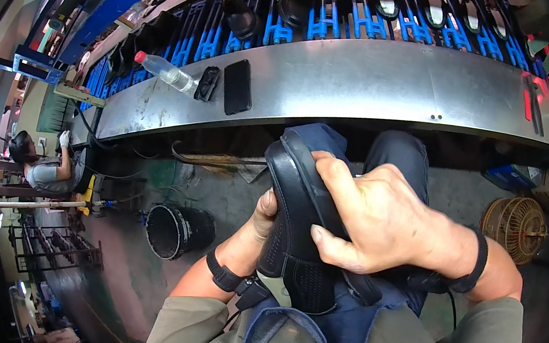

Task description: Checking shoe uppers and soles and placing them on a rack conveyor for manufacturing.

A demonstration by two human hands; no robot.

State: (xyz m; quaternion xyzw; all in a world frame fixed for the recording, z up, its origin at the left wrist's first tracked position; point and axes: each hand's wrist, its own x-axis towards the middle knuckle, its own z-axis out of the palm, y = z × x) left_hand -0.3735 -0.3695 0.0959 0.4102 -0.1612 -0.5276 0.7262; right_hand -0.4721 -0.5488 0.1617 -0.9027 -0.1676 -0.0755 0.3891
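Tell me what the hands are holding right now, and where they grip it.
Both hold one black textured shoe: the right hand wraps over its sole edge, the left hand supports it from behind.

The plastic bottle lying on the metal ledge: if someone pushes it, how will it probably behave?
The plastic bottle lies on its side, so a sideways push would probably roll it. It looks clear and thin-walled, so likely light and easy to dent. The metal ledge looks smooth, so it may also slide toward the black phone.
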